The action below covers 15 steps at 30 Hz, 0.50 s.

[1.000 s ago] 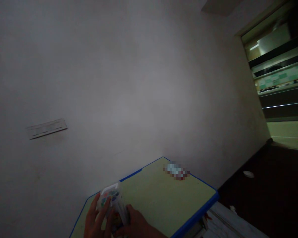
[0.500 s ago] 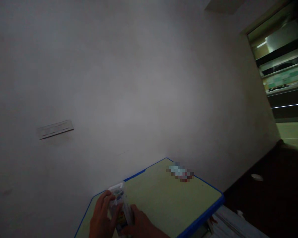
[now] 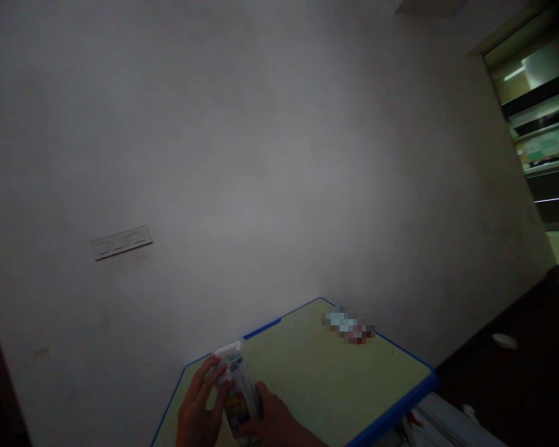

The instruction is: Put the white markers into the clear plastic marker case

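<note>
Both hands hold a clear plastic case (image 3: pixel 236 379) with a printed label and small coloured items showing through it; what these are is too dim to tell. My left hand (image 3: pixel 200 400) grips its left side, with fingertips at the upper edge and thumb on the front. My right hand (image 3: pixel 274 416) closes around the lower right side. The case is tilted over the near left part of a pale yellow-green table (image 3: pixel 307 379) with a blue rim. Whether it touches the tabletop I cannot tell.
A blurred-out, pale and red item (image 3: pixel 348 325) lies near the table's far right edge. A plain wall (image 3: pixel 270 186) rises behind it, with a flat plate (image 3: pixel 122 242) fixed at left. At right are a dark floor (image 3: pixel 503 379), a white object (image 3: pixel 505 341) and a glazed opening (image 3: pixel 547 136).
The view has turned slightly left, so the table, wall plate and hands all appear further right. Both hands keep hold of the case; my left fingers have shifted a little on it.
</note>
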{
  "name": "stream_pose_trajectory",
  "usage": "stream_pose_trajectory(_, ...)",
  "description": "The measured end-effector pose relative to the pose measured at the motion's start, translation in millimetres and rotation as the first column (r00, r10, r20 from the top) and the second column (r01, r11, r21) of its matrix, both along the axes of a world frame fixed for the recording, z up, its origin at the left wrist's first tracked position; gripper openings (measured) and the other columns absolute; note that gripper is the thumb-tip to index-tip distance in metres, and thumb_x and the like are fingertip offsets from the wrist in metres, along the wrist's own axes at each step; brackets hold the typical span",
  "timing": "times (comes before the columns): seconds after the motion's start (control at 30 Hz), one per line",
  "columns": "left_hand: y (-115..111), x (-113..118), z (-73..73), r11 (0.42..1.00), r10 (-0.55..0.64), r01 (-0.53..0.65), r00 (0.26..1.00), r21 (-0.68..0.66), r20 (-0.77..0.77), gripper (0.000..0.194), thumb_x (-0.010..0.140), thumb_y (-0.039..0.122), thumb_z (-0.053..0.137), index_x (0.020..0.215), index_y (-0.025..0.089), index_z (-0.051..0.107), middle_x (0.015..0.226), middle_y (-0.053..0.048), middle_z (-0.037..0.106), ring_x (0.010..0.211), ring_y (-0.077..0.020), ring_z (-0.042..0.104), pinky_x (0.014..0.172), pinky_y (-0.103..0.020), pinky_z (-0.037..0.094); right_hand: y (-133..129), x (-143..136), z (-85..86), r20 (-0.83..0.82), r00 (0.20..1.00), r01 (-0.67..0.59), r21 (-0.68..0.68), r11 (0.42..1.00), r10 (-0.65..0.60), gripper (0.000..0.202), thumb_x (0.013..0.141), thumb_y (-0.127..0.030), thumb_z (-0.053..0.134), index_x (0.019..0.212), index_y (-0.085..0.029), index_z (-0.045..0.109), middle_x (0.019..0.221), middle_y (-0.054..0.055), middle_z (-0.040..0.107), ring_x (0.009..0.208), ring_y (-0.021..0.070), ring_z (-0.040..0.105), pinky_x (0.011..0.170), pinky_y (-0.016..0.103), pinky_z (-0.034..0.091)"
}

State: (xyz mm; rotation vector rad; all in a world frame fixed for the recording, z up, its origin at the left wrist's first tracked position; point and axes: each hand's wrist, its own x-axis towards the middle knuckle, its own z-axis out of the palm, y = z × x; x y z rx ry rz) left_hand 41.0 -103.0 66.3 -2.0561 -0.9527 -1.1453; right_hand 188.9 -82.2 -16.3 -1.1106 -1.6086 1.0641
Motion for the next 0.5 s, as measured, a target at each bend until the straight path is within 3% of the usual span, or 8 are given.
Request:
stream_pose_trajectory(0.13, 1, -4, 12.5, 0.996, 0.039, -0.044, 0.998, -0.082, -0.056, 0.014, 0.083, 0.030, 0.049, 0.093, 0.022, 0.055, 0.103, -0.010, 0.054, 0.090, -0.0245, 0.060, 0.072, -0.038, 0.054, 1, 0, -1.3, -0.001, 1.000, -0.020, -0.007, 1.000, 0.020, 0.061, 0.048, -0.030, 0.075, 0.103, -0.019, 0.050, 0.101, 0.005, 0.061, 0.090, 0.0238, 0.056, 0.072, 0.030, 0.043)
stream_pose_trajectory(0.33, -2, -5, 20.3, 0.980, 0.064, -0.092, 0.985, -0.176, -0.157, 0.006, 0.080, 0.021, 0.048, 0.079, 0.021, 0.053, 0.108, -0.010, 0.048, 0.084, -0.0216, 0.059, 0.068, -0.033, 0.052, 1, 1, -1.8, 0.012, 1.000, -0.025, -0.008, 1.000, 0.025, 0.068, 0.051, -0.031, 0.073, 0.112, -0.017, 0.047, 0.109, 0.008, 0.058, 0.099, 0.0249, 0.053, 0.080, 0.031, 0.041)
stream_pose_trajectory(0.5, -10, -4, 20.2, 0.976, -0.022, 0.000, 0.995, -0.216, -0.101, 0.009, 0.081, 0.028, 0.052, 0.087, 0.022, 0.054, 0.111, -0.009, 0.047, 0.096, -0.0237, 0.055, 0.078, -0.036, 0.049, 2, 0, -5.3, 0.041, 0.999, -0.014, -0.004, 1.000, 0.014, 0.071, 0.051, -0.035, 0.074, 0.114, -0.017, 0.046, 0.110, 0.009, 0.058, 0.100, 0.0263, 0.054, 0.079, 0.031, 0.042)
